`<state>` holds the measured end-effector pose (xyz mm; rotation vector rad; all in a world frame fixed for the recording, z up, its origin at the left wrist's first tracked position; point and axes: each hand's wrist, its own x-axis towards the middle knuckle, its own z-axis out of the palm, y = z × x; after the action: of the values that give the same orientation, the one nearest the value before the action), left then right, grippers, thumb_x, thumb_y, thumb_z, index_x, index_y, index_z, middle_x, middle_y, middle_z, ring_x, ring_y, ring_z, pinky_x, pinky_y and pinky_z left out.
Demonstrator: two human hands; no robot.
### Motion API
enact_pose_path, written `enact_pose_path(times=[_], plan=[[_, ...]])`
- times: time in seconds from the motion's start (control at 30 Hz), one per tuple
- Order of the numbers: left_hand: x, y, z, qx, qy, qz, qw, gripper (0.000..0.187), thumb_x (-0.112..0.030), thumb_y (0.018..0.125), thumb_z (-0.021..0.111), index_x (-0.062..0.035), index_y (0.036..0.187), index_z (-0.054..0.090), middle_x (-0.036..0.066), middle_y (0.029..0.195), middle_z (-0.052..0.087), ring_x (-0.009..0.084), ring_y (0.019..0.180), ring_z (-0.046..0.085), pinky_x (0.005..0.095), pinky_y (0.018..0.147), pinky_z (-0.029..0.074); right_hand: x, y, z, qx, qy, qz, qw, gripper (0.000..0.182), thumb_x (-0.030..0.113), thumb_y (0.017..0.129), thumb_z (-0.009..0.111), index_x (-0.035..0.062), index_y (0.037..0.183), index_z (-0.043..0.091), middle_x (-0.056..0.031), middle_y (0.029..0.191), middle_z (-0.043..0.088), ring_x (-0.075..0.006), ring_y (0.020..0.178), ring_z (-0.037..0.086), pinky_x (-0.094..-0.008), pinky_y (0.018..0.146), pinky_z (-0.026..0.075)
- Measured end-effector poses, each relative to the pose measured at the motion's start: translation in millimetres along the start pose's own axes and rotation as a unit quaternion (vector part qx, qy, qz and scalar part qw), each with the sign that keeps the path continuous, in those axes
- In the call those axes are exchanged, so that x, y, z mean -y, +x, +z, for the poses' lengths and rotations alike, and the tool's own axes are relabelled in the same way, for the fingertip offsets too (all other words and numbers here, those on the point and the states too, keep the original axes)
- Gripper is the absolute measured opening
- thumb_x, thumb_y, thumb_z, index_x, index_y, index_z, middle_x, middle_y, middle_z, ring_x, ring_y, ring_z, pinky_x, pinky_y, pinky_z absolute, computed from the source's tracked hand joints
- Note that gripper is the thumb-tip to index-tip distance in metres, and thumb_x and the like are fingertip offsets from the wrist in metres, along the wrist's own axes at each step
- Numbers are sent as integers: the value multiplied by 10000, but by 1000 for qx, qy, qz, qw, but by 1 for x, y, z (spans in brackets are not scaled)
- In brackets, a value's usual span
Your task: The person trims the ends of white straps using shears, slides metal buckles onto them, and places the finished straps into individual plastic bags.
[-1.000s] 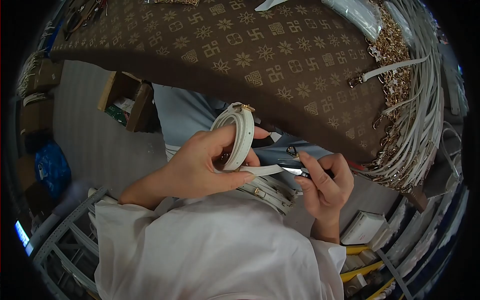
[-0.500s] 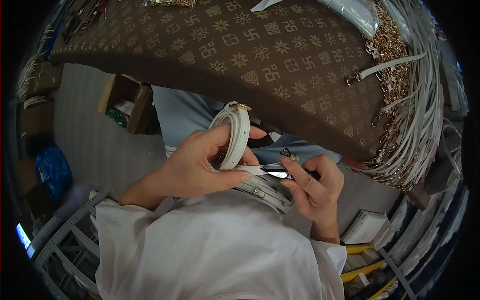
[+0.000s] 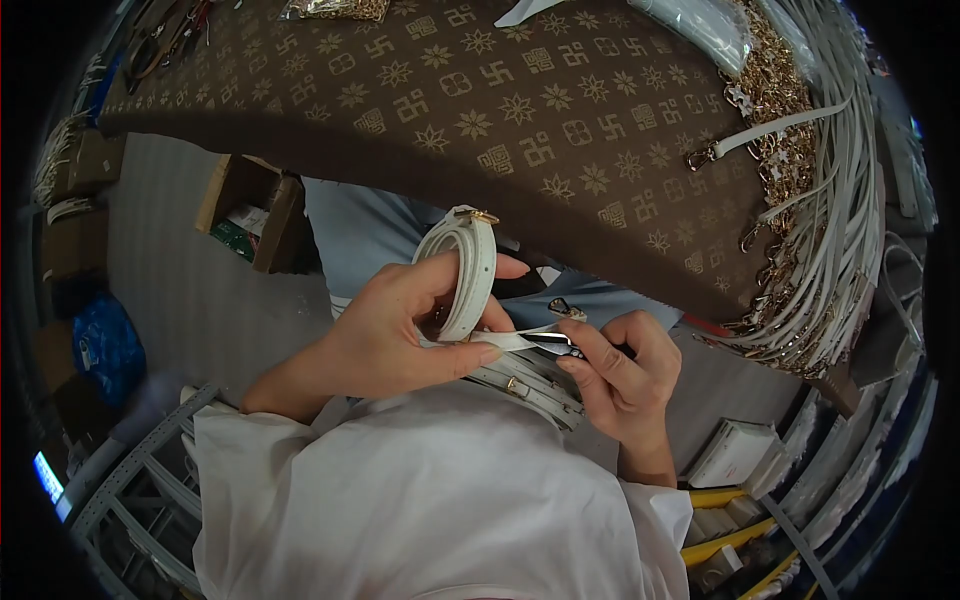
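A coiled white strap (image 3: 480,275) with a gold buckle at its top is gripped in my left hand (image 3: 400,325). Between the thumb and fingers of that hand, a white strap end (image 3: 505,341) stretches to the right. My right hand (image 3: 625,370) is closed round small scissors (image 3: 552,342), whose slim blades point left and meet this strap end. A metal snap hook (image 3: 565,309) shows just above my right fingertips. Below the hands hang more white straps (image 3: 525,388) with a gold buckle, near my lap.
A brown patterned cloth (image 3: 480,120) covers the table ahead. Many white straps (image 3: 840,230) and gold chains (image 3: 775,130) lie along its right side. Scissors (image 3: 150,50) rest at the far left. A cardboard box (image 3: 275,225) stands on the floor, and a metal rack (image 3: 150,490) is at left.
The scissor blades appear closer together on the strap end. My right hand and the snap hook have shifted slightly left, while my left hand keeps its hold on the coil.
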<state>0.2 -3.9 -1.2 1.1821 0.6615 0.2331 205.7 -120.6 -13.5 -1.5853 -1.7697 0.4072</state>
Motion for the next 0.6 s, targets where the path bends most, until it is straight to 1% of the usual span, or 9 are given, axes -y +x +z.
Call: enact_pose_path(times=[0.07,0.13,0.23,0.3,0.33,0.43,0.5,0.53,0.6], plan=[[-1,0,0,3,-5,-6,1000,523,14,757,639,-7,1244,450,37,867,631,56,757,566,211,692,464,-3,1,-1,1,-1,-6,1000,354,140,637,749,95,984,692,-21,630,420,-151,516,410,-274,440,334],[-4,-1,-1,8,-22,-25,999,511,19,764,626,-4,1244,449,39,885,630,63,787,566,214,716,458,-12,8,-3,-94,3,69,993,368,151,669,737,71,1022,673,-25,651,427,-159,527,419,-275,455,350],[-3,0,-1,10,-41,-15,999,507,16,772,620,-8,1247,447,45,900,626,75,811,565,225,737,453,-35,30,-16,-118,-84,177,974,382,169,724,706,54,1082,637,-60,738,490,-197,619,463,-311,550,403],[-1,-1,-2,17,-15,-8,1000,507,5,779,620,-11,1253,441,48,903,625,83,815,566,233,742,454,-56,46,-19,-159,-359,-11,919,385,199,757,684,29,1095,617,-108,878,551,-254,769,515,-364,672,425],[0,0,-3,19,8,-3,1000,507,-7,787,621,-14,1258,436,51,906,623,91,819,567,240,748,455,-50,46,-20,-163,-359,-15,919,385,199,757,684,29,1095,617,-108,878,551,-254,769,515,-364,672,425],[3,1,-5,15,17,9,1000,503,-26,801,615,-21,1267,426,47,893,618,97,822,568,251,743,458,-12,43,-16,-20,-39,-85,995,400,232,758,681,2,1071,584,-155,1017,564,-322,916,544,-397,756,441],[3,2,-6,13,44,15,999,498,-45,816,611,-8,1272,413,56,876,612,122,815,575,264,734,457,4,29,0,120,111,29,986,292,183,751,683,5,964,594,-140,947,573,-305,817,573,-380,694,467],[4,3,-6,15,70,22,997,495,-64,832,606,5,1277,401,64,859,607,147,807,583,277,726,457,3,26,7,134,116,33,984,200,132,733,689,12,860,591,-120,844,580,-298,693,583,-370,611,474],[5,8,-6,34,131,20,991,455,-125,846,605,30,1229,416,94,837,597,201,790,584,305,711,455,0,27,5,149,106,13,983,161,107,733,683,17,824,585,-109,780,581,-282,654,582,-364,571,463]])
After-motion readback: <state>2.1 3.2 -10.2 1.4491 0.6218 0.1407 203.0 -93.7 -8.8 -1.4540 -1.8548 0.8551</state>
